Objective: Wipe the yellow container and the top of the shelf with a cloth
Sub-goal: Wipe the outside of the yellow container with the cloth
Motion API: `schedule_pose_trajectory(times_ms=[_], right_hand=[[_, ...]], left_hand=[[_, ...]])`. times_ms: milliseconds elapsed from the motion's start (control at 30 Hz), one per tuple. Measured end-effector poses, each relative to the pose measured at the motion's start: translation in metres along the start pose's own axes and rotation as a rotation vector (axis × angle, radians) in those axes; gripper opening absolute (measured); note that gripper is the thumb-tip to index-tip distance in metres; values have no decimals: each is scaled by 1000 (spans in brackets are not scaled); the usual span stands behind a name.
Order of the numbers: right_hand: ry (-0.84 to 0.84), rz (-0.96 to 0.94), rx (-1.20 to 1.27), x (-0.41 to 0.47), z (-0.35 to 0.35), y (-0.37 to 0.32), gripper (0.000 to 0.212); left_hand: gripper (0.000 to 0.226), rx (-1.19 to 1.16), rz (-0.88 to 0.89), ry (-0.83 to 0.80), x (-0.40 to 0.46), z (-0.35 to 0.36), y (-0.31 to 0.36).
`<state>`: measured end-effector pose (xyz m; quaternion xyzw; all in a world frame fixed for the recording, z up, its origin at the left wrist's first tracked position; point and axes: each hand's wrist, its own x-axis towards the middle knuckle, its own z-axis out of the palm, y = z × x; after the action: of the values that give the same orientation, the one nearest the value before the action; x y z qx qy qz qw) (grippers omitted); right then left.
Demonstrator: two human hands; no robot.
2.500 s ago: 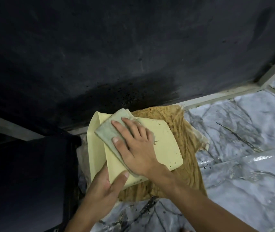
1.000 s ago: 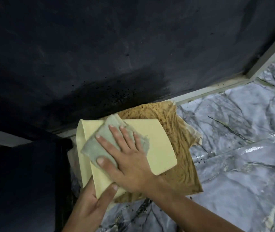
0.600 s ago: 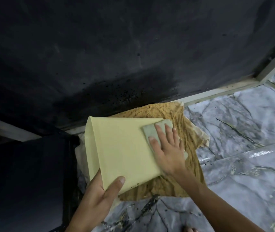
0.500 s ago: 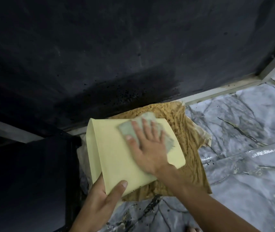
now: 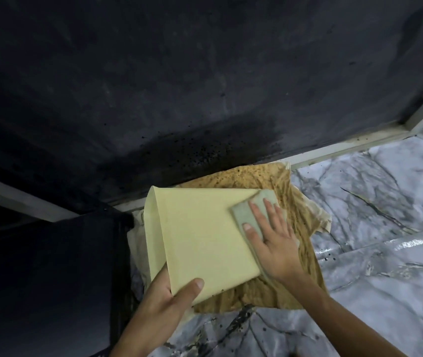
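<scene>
The pale yellow container (image 5: pixel 200 233) lies tilted on its side over a stained brown sheet (image 5: pixel 264 181). My left hand (image 5: pixel 169 300) grips its near corner, thumb on top. My right hand (image 5: pixel 274 238) presses a folded grey-green cloth (image 5: pixel 247 212) flat against the container's right edge, fingers spread over the cloth. Part of the cloth is hidden under my palm.
The shelf top is covered in crinkled marble-pattern film (image 5: pixel 385 228) to the right and front. A dark soot-speckled wall (image 5: pixel 179 86) rises behind, edged by a pale strip (image 5: pixel 346 148). A black surface (image 5: pixel 45 279) drops away at the left.
My right hand has slid the cloth from the middle of the container's face to its right edge. My left hand keeps its hold on the near corner.
</scene>
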<state>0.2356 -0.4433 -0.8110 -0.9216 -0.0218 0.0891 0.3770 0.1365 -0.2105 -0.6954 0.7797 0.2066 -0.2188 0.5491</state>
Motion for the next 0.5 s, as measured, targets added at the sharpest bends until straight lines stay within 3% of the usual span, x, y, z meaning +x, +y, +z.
schedule_pose_trajectory(times_ms=[133, 233, 300, 333, 433, 500], right_hand=[[12, 127, 204, 12, -9, 24, 62], [72, 63, 327, 12, -9, 36, 58], [111, 1, 363, 11, -7, 42, 52], [121, -25, 366, 11, -7, 45, 49], [136, -94, 383, 10, -7, 53, 42], [148, -127, 393, 9, -7, 58, 42]], left_hand=[[68, -153, -164, -74, 26, -15, 39], [48, -326, -158, 28, 75, -33, 81], [39, -316, -145, 124, 104, -45, 100], [44, -293, -163, 158, 115, -48, 106], [88, -274, -323, 214, 139, -48, 117], [89, -273, -351, 223, 142, -47, 120]])
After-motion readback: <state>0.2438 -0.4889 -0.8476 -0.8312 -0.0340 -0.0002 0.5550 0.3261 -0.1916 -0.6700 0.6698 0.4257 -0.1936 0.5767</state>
